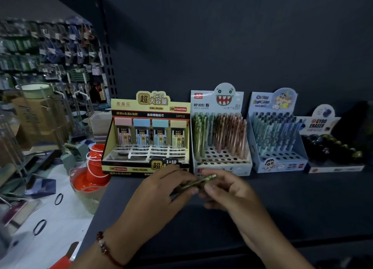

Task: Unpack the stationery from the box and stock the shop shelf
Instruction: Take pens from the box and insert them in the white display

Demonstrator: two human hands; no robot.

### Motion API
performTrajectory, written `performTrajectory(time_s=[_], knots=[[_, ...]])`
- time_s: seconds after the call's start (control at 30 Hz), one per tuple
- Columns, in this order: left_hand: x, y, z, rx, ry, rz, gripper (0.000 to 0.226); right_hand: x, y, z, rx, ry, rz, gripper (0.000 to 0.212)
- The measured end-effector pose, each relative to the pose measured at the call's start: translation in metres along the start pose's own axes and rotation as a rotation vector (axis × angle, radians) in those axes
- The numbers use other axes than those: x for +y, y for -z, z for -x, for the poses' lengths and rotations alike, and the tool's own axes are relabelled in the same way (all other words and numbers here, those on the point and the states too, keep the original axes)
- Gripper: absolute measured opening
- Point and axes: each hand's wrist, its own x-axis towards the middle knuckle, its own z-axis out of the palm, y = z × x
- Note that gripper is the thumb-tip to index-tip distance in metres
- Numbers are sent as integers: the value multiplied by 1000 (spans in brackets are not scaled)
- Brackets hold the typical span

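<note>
Before LANTU MP 8283 box (220,135), both hands' fingers (189,190) gripping green pens (198,183), GYRO ERASER box (331,145) right

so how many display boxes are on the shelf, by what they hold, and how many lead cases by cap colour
Display boxes:
pencil lead box: 1
pencil boxes, the monster one and the cartoon one: 2
eraser box: 1
Total boxes: 4

Lead cases in the back row:
pink cap: 1
blue caps: 2
yellow cap: 1
Total cases: 4

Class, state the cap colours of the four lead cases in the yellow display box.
Pink, blue, blue, yellow on the lead cases; head view.
</note>
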Motion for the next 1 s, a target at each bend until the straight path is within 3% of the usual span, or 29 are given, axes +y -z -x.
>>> performTrajectory(time_s=[0.1, 0.2, 0.3, 0.43, 0.6, 0.77, 1.0], knots=[[0, -3, 0, 33, -82, -63, 23, 0, -2, 3, 18, 39, 1, 19], [3, -7, 1, 82, -220, -282, 27, -5, 3, 4, 39, 89, 33, 24], [10, -9, 2, -12, -273, -426, 40, -20, 16, 1, 105, 170, 81, 27], [13, -10, 4, -190, -154, -546, 52, -44, 37, -15, 219, 259, 108, 19], [8, -12, 5, -284, -23, -607, 55, -68, 42, -41, 282, 397, 242, 8], [6, -12, 4, -331, 19, -616, 55, -61, 28, -65, 286, 489, 449, 20], [7, -9, 5, -352, 69, -560, 58, -37, 26, -93, 242, 442, 524, 31]])
